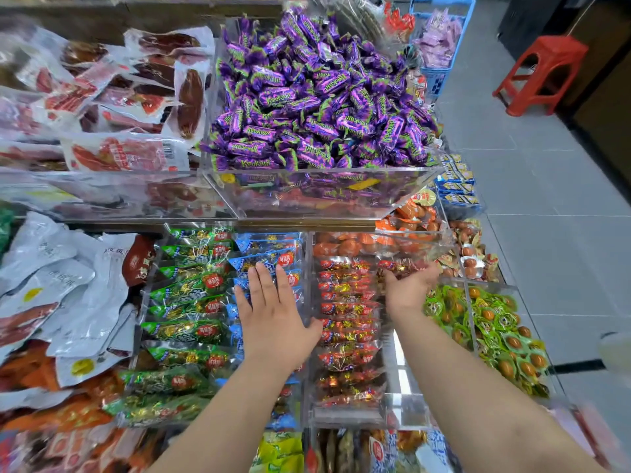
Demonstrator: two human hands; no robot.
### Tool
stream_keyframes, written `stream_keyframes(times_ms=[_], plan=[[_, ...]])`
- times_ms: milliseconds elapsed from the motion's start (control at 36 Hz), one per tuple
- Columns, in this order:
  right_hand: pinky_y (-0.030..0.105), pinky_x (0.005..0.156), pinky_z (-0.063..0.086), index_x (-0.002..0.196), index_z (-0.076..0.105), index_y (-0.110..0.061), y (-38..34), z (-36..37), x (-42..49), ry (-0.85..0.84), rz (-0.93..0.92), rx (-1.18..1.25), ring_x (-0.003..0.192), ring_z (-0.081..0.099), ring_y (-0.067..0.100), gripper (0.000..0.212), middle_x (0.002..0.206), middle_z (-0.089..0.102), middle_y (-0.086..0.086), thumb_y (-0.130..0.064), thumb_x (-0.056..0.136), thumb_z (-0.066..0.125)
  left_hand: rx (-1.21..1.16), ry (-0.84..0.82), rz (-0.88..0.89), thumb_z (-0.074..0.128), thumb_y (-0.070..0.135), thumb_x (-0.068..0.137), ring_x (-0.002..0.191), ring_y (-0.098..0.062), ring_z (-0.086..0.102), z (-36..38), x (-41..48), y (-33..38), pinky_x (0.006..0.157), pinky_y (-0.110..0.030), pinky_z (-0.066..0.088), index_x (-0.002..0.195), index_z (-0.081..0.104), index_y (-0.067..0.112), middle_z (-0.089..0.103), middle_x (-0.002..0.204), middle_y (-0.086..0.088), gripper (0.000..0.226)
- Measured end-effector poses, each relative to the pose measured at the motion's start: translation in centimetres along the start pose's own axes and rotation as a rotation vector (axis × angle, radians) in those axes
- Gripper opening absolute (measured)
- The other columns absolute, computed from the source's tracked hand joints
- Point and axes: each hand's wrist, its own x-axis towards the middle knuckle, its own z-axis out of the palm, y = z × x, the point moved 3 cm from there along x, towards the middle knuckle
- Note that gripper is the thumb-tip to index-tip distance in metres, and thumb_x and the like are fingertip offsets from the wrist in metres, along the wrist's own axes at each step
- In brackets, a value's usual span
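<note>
We see clear bins (404, 409) near us, below a far heap of purple candies (317, 97). The green packets (184, 302), blue packets (266, 254) and red packets (348, 322) lie in rows, so we judge the tidying mostly done. Our left hand (276, 322) lies flat, fingers straight, on the blue packets. Our right hand (409, 288), palm up at the far end of the red packets, is blurred, and we cannot tell if it grips one.
</note>
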Motion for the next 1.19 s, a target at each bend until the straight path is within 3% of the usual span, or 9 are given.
stream_keyframes(times_ms=[333,500,611,694,750,833,972,1083,1194], plan=[[0.037,0.098,0.040,0.141,0.010,0.001,-0.1,0.4,2.0,-0.144,0.274,-0.126,0.124,0.043,0.036,0.100,0.139,0.031,0.024,-0.028,0.075,0.079,0.020,-0.023,-0.008,0.031,0.074,0.079,0.145,-0.036,-0.021,0.1,0.1,0.0,0.112,-0.054,-0.017,0.148,-0.022,0.009,-0.022,0.157,-0.021,0.109],[0.024,0.055,0.038,0.107,0.040,-0.013,0.6,-1.7,0.3,-0.182,0.209,0.056,0.069,0.049,0.012,0.041,0.101,0.053,0.009,-0.011,0.079,0.069,0.007,-0.026,0.010,0.031,0.073,0.078,0.145,-0.037,-0.020,0.0,0.1,0.2,0.113,-0.055,-0.013,0.149,-0.020,0.008,-0.020,0.157,-0.021,0.109],[0.023,0.049,0.032,0.099,0.054,-0.012,1.6,-4.5,-2.6,-0.283,0.179,0.101,0.058,0.045,0.010,0.014,0.079,0.054,0.001,-0.017,0.088,0.061,-0.022,-0.041,0.035,0.034,0.073,0.082,0.146,-0.035,-0.017,-0.7,-0.3,-0.1,0.115,-0.053,-0.010,0.152,-0.013,0.012,-0.016,0.158,-0.021,0.104],[0.026,0.057,0.040,0.086,0.061,-0.012,1.8,-7.1,-6.0,-0.360,0.145,0.166,0.061,0.049,0.016,0.008,0.077,0.057,0.005,-0.012,0.091,0.055,-0.199,0.003,0.044,0.045,0.059,0.089,0.148,-0.036,-0.001,-2.4,-1.2,-0.2,0.117,-0.052,0.000,0.150,0.027,0.018,0.013,0.159,-0.021,0.076],[0.034,0.070,0.044,0.070,0.058,-0.014,1.9,-9.2,-8.3,-0.350,0.146,0.262,0.069,0.053,0.021,0.020,0.072,0.056,0.008,-0.004,0.087,0.054,-0.442,0.117,0.094,0.056,0.035,0.089,0.139,-0.038,0.029,-3.9,-2.3,-0.1,0.112,-0.052,0.026,0.119,0.059,0.011,0.053,0.130,-0.018,0.039],[0.041,0.081,0.048,0.070,0.058,-0.016,2.3,-12.4,-11.6,-0.313,0.113,0.251,0.076,0.055,0.025,0.019,0.073,0.058,0.011,-0.005,0.086,0.054,-0.690,0.174,0.226,0.058,0.021,0.089,0.114,-0.027,0.056,-5.1,-5.3,0.8,0.094,-0.035,0.042,0.112,0.067,0.014,0.066,0.111,-0.006,0.025],[0.027,0.060,0.045,0.070,0.056,-0.015,6.8,-16.5,-17.5,-0.169,0.220,0.335,0.066,0.053,0.019,0.023,0.068,0.057,0.007,-0.002,0.088,0.053,-0.825,-0.053,0.545,0.061,0.013,0.089,0.065,-0.008,0.051,-2.8,-12.7,3.6,0.065,-0.027,0.039,0.093,0.071,0.018,0.059,0.072,0.008,0.012],[0.021,0.051,0.038,0.073,0.053,-0.014,14.0,-18.9,-23.1,-0.047,0.394,0.354,0.061,0.049,0.016,0.018,0.066,0.051,0.005,-0.006,0.089,0.052,-0.819,-0.469,0.557,0.060,0.010,0.090,0.078,-0.017,0.059,3.1,-18.2,4.2,0.077,-0.028,0.048,0.096,0.069,0.014,0.064,0.085,0.001,0.012],[0.024,0.045,0.026,0.059,0.047,-0.016,22.0,-21.1,-30.9,0.071,0.557,0.287,0.046,0.036,0.015,0.031,0.058,0.041,0.009,-0.009,0.090,0.048,-0.685,-0.785,0.436,0.053,0.008,0.094,0.063,-0.005,0.052,9.4,-22.0,2.9,0.061,-0.010,0.044,0.094,0.066,0.011,0.059,0.078,0.001,0.012]])
